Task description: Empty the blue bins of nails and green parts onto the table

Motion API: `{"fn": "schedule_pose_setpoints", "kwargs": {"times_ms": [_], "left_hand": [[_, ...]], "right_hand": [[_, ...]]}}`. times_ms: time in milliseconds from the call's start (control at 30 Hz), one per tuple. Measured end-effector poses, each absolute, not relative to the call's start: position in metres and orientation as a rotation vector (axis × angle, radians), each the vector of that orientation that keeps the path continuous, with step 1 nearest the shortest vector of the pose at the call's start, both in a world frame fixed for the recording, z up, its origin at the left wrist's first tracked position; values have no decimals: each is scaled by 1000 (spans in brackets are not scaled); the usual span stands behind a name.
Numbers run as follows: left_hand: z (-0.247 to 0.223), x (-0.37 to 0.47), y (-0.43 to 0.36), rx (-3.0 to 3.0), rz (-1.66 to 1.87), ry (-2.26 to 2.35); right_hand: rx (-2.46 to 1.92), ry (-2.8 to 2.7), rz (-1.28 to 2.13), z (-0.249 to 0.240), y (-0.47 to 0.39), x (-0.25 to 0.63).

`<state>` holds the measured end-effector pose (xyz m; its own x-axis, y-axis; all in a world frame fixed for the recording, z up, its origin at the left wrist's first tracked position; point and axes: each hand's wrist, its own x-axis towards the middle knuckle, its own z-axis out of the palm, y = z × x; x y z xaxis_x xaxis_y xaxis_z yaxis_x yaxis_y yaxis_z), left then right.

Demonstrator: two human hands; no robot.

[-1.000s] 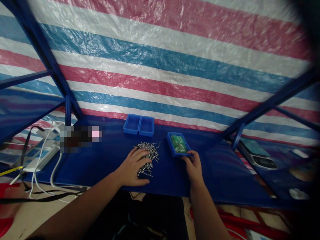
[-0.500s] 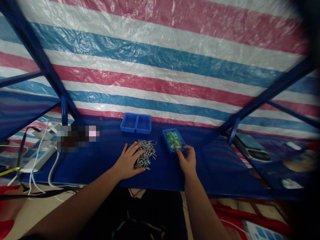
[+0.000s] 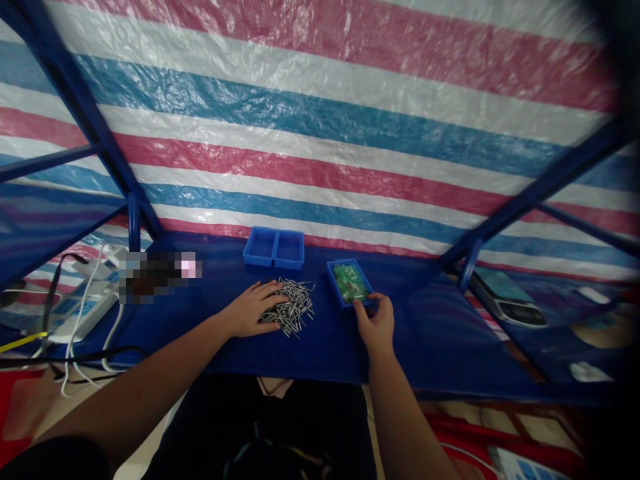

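A loose pile of thin silvery metal pins [image 3: 295, 307] lies on the blue table; their exact kind is too small to make out. My left hand [image 3: 253, 310] rests at the pile's left side, its fingers stretched over and against the pins. To the right, my right hand [image 3: 376, 321] pinches the near right corner of a blue tray [image 3: 332, 279]. Inside that tray are small green and whitish pieces [image 3: 350, 281], also too small to name. Behind the pile stand two blue bins [image 3: 274, 259] side by side.
A power strip [image 3: 83, 317] with white cables sits at the left, beside a pixelated dark object [image 3: 155, 275]. A digital scale [image 3: 510, 300] is at the far right. Blue metal posts [image 3: 470, 263] and a striped plastic sheet [image 3: 310, 167] bound the table [image 3: 320, 347].
My left hand has drawn slightly left and its fingers have come closer together, uncovering more of the pile. My right hand stays on the tray's corner. The view has shifted a little.
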<state>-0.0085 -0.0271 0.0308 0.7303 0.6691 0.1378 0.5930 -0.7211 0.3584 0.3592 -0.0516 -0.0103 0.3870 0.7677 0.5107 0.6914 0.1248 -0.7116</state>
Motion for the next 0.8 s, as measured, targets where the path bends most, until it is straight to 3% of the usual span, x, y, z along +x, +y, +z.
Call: {"fn": "schedule_pose_setpoints", "kwargs": {"times_ms": [300, 600, 800], "left_hand": [[31, -21, -13, 2629, 461, 873], [27, -23, -13, 2588, 551, 1106], [23, -24, -12, 2566, 489, 1178]], "right_hand": [[-1610, -1375, 42, 1, -57, 351], [-1747, -1334, 82, 9, -60, 349], [-1540, -1291, -242, 24, -69, 337]]}}
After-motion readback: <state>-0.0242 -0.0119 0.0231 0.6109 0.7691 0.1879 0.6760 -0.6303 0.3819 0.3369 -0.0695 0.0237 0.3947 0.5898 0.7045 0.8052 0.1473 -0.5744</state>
